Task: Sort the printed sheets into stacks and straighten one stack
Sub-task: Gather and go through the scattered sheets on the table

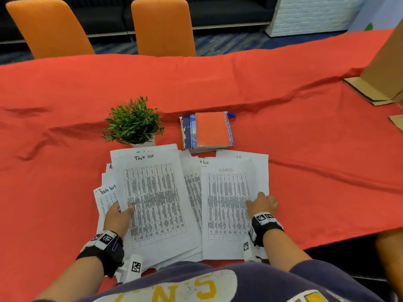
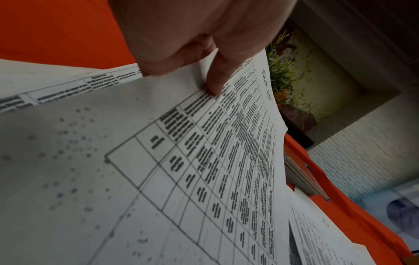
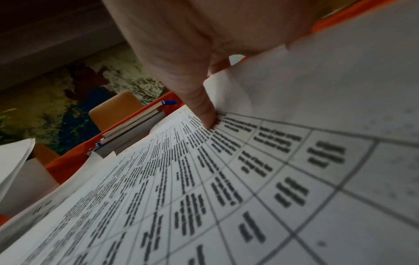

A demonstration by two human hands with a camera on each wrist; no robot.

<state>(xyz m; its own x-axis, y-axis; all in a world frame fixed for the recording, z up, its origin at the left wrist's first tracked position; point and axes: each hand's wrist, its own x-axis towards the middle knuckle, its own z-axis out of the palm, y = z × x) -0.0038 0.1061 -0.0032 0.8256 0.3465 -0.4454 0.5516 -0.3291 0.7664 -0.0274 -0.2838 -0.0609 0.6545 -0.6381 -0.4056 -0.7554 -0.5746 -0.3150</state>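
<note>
Left hand point(image 1: 118, 216): gripping the "Task list" sheet point(image 1: 157, 199) at its left edge
Right hand point(image 1: 262, 204): pinching the "ADMIN" sheet point(image 1: 226, 205) — right edge
Behind: plant point(image 1: 134, 122), notebooks point(image 1: 207, 130) sitting on the red tablecloth point(image 1: 305, 149)

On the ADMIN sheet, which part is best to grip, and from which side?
Likely the right edge of the ADMIN sheet, from the right: the right hand already pinches it there, thumb on top, and that edge is lifted off the sheets beneath.

sheets point(image 1: 152, 199): white, black printed grids, handwritten headings
tablecloth point(image 1: 283, 83): red-orange, plain
chairs point(image 1: 162, 27): orange
plant point(image 1: 134, 120): green leaves, white pot
notebooks point(image 1: 211, 129): orange cover on top, blue beneath
wrist bands point(image 1: 104, 247): black, with black-and-white square markers
box point(image 1: 386, 68): brown cardboard
</note>
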